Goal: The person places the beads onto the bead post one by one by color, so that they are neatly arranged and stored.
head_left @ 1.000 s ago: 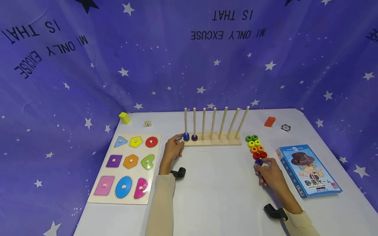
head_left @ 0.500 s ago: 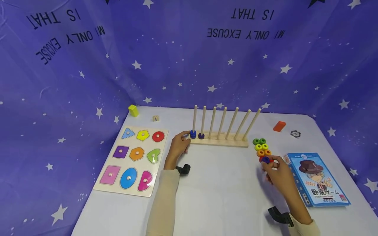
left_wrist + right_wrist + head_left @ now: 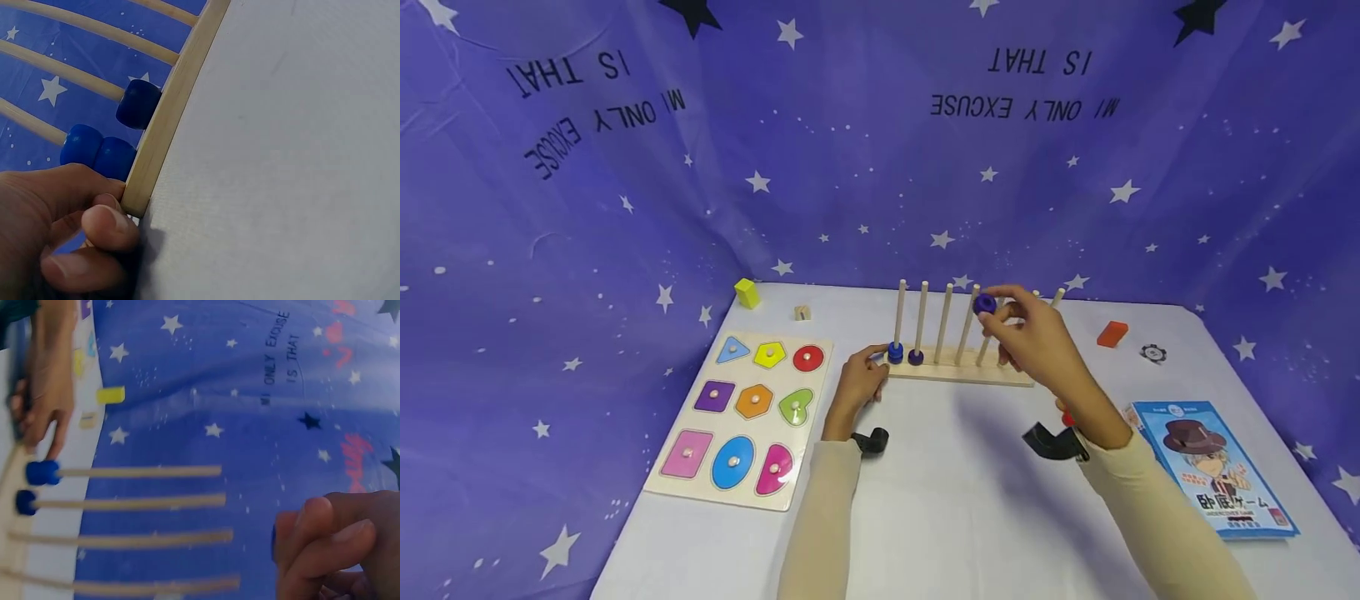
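- Right grip [image 3: 1030,333]: I am pinching a purple bead [image 3: 985,304] between thumb and forefinger, the tips standing only the bead's width apart.
- That bead is hanging in the air above the wooden rack [image 3: 947,372], beside the upper part of the fourth peg from the left in the head view; whether it is touching, I cannot tell.
- Left grip [image 3: 861,385]: I am holding the rack's left end, finger and thumb closing on the wood.
- Two blue beads [image 3: 895,353] are sitting stacked on the leftmost peg; one dark purple bead [image 3: 915,357] is sitting on the next.
- Red bead [image 3: 1070,419] on the desk [image 3: 925,517]: partly showing past the right wrist.
- Shape puzzle [image 3: 767,431] is lying left of the left arm, blue box [image 3: 1221,467] right of the right.
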The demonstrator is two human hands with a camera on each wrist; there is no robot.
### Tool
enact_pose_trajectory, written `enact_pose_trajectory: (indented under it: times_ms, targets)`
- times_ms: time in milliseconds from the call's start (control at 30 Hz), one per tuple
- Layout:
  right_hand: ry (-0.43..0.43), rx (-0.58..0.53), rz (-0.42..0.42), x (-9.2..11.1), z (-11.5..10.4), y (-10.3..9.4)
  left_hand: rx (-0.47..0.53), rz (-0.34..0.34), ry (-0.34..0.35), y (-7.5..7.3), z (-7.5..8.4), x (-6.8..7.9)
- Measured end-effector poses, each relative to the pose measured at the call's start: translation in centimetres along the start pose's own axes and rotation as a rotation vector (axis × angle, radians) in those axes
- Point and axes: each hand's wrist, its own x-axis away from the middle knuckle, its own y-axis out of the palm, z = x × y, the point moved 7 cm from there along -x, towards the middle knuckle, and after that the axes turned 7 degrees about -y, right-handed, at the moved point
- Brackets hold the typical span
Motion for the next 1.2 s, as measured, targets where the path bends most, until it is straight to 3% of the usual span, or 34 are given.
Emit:
enact_pose_trajectory:
  times_ms: [167,400,933,1067,1200]
  targets:
    - [-0.013,-0.014,-0.092,-4.4,-1.8,2.1,-0.02,-0.001,-0.01,0.3,-0.3,0.2]
    - [0.024,-0.009,-0.133,-6.5,-0.9,4.1,-0.028,-0.024,-0.01,0.9,-0.6,0.6]
    - [-0.002,0.049,-0.132,-7.7,-2.1,4.7,-0.023,0.002,0.004,0.4,-0.2,0.3]
    - [-0.048,0.025,-0.083,-6.8,-2.8,3.2,-0.016,0.01,0.005,0.2,-0.1,0.4]
    - [-0.087,0.0,0.011,-4.5,-3.2,0.1,-0.006,0.003,0.001,-0.2,0.2,0.3]
